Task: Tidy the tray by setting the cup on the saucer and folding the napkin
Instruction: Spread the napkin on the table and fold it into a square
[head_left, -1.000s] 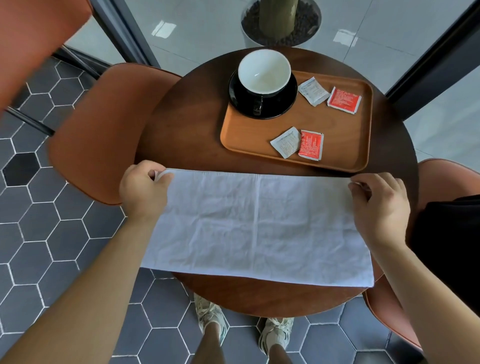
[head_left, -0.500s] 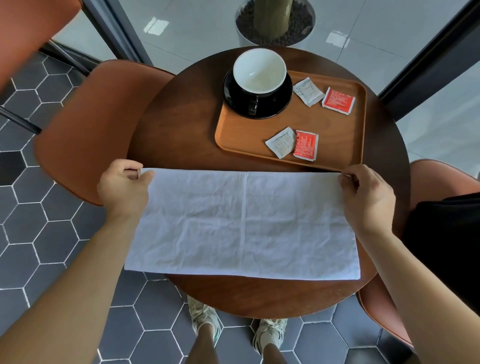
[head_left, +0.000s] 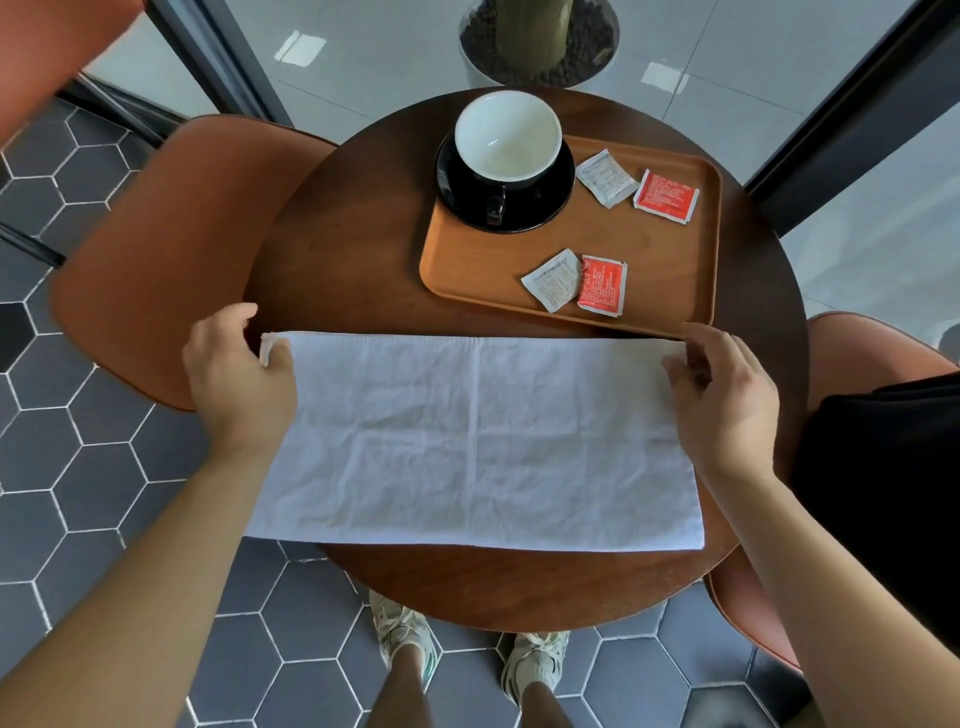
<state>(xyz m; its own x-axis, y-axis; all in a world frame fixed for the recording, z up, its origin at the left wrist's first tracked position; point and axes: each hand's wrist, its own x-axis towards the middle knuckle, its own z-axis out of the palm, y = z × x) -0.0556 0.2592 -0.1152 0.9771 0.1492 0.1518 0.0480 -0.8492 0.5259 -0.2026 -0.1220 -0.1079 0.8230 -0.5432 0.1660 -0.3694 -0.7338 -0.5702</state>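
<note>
Cup (head_left: 508, 136) is seen seated on the black saucer (head_left: 457, 200), at the far left corner of the tray (head_left: 670, 249) — that half of the task is judged done. Napkin (head_left: 478, 441) is laid flat across the near part of the round table (head_left: 337, 249), just beside the tray's near edge; a doubled layer shows at its far left corner, so one fold appears made, with further folds judged outstanding.

Far left corner is pinched by the left hand (head_left: 236, 374), far right corner by the right hand (head_left: 722, 400) — both closed on the cloth.

Four sachets are noted loose on the tray: white (head_left: 605, 178) and red (head_left: 666, 196) far, white (head_left: 553, 279) and red (head_left: 602, 285) near. Chairs (head_left: 156, 249) are set at either side. The near left corner of the cloth overhangs the table edge; no obstruction to the fold is seen.
</note>
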